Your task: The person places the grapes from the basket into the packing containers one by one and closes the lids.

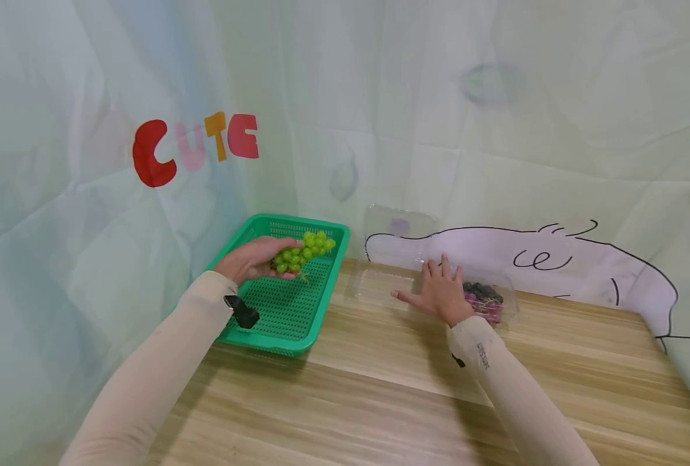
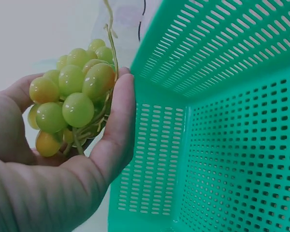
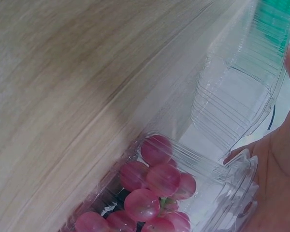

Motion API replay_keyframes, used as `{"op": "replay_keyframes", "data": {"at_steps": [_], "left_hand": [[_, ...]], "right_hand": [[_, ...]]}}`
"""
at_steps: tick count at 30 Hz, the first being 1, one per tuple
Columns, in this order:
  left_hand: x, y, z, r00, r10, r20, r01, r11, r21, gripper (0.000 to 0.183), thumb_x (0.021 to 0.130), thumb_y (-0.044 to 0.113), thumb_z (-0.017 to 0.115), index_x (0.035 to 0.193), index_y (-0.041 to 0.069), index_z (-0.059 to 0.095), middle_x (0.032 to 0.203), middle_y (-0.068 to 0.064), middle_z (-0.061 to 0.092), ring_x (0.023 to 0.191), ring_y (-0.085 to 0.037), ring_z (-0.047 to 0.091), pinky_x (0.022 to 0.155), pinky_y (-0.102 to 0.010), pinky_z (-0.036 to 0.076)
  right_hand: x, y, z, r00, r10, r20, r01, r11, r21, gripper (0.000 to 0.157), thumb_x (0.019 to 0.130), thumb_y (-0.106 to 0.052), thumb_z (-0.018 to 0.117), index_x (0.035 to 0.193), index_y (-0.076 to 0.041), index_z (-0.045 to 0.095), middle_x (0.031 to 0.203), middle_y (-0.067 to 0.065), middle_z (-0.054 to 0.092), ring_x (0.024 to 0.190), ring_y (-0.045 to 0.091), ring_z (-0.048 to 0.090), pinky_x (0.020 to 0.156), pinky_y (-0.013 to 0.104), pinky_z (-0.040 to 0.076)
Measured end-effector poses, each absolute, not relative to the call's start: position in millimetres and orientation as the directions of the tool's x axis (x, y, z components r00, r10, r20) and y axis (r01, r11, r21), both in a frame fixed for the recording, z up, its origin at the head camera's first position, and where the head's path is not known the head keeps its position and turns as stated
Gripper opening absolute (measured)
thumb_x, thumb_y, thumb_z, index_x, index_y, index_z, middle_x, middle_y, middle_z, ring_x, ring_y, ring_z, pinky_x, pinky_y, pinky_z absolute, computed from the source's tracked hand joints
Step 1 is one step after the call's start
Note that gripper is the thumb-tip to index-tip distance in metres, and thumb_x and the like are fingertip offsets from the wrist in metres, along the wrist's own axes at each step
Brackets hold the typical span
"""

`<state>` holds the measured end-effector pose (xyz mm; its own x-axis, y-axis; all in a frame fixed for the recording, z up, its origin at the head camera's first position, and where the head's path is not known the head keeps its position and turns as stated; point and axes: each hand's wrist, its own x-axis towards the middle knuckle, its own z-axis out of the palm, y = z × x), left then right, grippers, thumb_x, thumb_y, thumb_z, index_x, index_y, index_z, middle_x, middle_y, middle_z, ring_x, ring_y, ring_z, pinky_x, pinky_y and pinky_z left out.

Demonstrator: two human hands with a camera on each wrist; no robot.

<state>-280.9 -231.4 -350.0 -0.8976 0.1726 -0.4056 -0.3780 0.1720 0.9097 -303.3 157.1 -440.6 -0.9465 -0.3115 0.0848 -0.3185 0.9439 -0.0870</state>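
My left hand [image 1: 256, 257] grips a bunch of green grapes [image 1: 316, 244] over the green perforated basket [image 1: 263, 343]. In the left wrist view, its fingers and thumb curl round the grapes, and a thin stem stands up beside them. My right hand [image 1: 440, 292] spreads its fingers across the clear plastic container [image 1: 511, 294]. Inside this lie red grapes [image 3: 159, 181] and a bunch of dark grapes [image 1: 478, 289], partly hidden by that hand. The right wrist view has the hand beside the container's rim and a ribbed clear section [image 3: 232, 106].
A clear upright plastic lid [image 1: 400, 223] leans by the back curtain, with a clear tray part [image 1: 380, 285] below it. Everything stands on a wood-grain table [image 1: 368, 401]. Curtains [image 1: 333, 84] enclose the left and back, the left one bearing coloured letters [image 1: 154, 154].
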Motion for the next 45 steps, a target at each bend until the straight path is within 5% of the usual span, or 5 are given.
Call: {"op": "replay_keyframes", "data": {"at_steps": [26,33,45], "left_hand": [[-280,-199,-323,-0.896,0.209,-0.392,-0.350,0.209,0.913,0.055,0.101,0.041,0.061,0.140,0.004,0.048,0.118,-0.018,0.057,0.088,-0.024,0.073,0.085,-0.038,0.061],[-281,-189,-320,-0.927,0.176,-0.332,-0.264,0.321,0.909,0.053,0.099,0.042,0.063,0.138,0.007,0.055,0.116,-0.016,0.060,0.082,-0.021,0.072,0.078,-0.035,0.062],[-283,-158,-315,-0.969,0.165,-0.187,-0.075,0.523,0.849,0.046,0.099,0.041,0.065,0.135,0.013,0.060,0.126,-0.015,0.061,0.107,-0.034,0.066,0.083,-0.043,0.061]], "right_hand": [[-305,160,-442,-0.951,-0.300,0.080,-0.306,0.948,-0.088,0.117,0.083,-0.088,0.044,0.155,0.003,0.033,0.161,0.023,0.032,0.153,0.048,0.011,0.117,0.074,0.009],[-306,159,-443,-0.951,-0.302,0.071,-0.308,0.946,-0.099,0.118,0.082,-0.088,0.044,0.155,0.003,0.032,0.162,0.023,0.030,0.153,0.048,0.009,0.117,0.074,0.009],[-305,158,-441,-0.949,-0.304,0.079,-0.311,0.946,-0.088,0.117,0.083,-0.088,0.044,0.155,0.004,0.032,0.161,0.024,0.030,0.153,0.049,0.010,0.117,0.074,0.009]]}}
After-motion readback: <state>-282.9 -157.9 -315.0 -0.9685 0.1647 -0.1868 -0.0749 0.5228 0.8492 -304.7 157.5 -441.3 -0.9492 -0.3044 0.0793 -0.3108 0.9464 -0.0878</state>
